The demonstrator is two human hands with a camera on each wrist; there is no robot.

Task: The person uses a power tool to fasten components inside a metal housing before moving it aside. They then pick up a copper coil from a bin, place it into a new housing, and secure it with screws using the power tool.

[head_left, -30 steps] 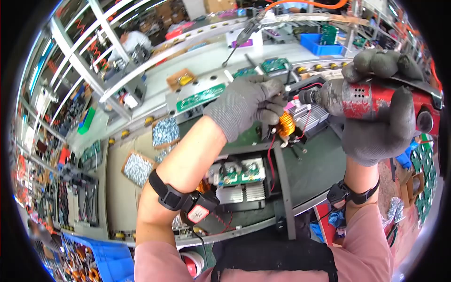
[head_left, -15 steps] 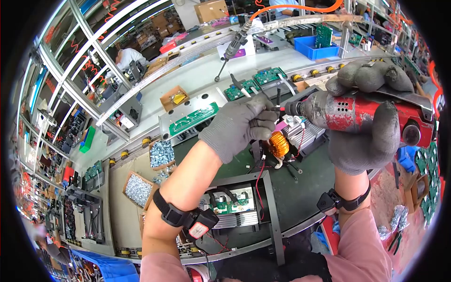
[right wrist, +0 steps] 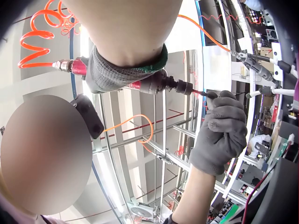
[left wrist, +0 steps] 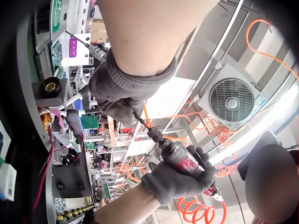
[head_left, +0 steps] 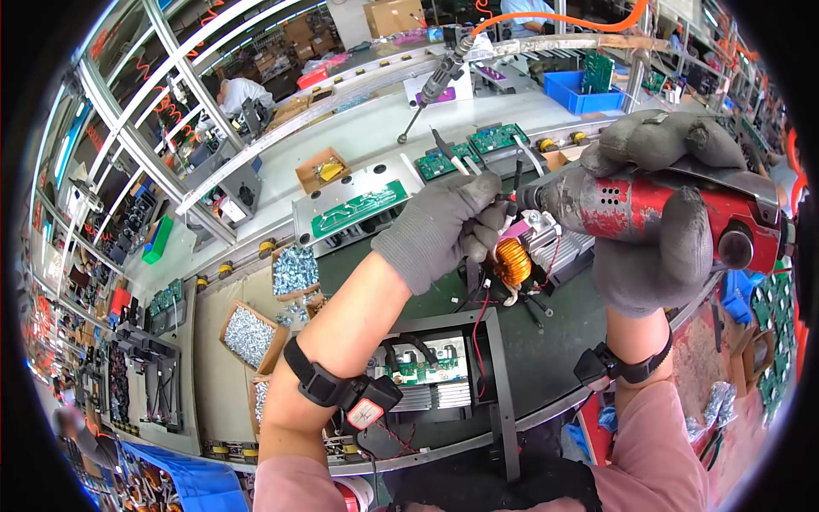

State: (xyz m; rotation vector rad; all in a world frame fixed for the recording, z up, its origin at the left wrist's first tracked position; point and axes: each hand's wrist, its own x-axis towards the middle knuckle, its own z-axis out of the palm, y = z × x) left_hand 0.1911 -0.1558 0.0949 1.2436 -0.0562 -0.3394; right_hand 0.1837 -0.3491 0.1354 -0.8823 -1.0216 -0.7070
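Note:
My gloved right hand [head_left: 644, 275] grips a worn red air screwdriver [head_left: 627, 206], held level above the bench with its chuck toward the left. My gloved left hand [head_left: 439, 229] pinches the end of the driver bit [right wrist: 198, 92] between thumb and fingers. Whether a screw sits at that tip I cannot tell, as the fingertips cover it. Below the hands lies an orange copper coil [head_left: 514, 261] with red wires, beside a finned heatsink [head_left: 563, 254]. Nearer my body, a black metal case [head_left: 505, 418] holds a green circuit board [head_left: 411, 373] and silver fins.
Small boxes of screws [head_left: 249, 336] stand at the left. Behind the work, a metal plate with a green board [head_left: 363, 209] and more boards [head_left: 497, 138] lie on the line. A second driver [head_left: 439, 81] hangs from an orange hose. A blue bin [head_left: 583, 98] stands at the back right.
The head view has shifted, so the bench and both hands appear slightly lower. My right hand keeps its grip on the air screwdriver, and my left fingers stay at the bit's end.

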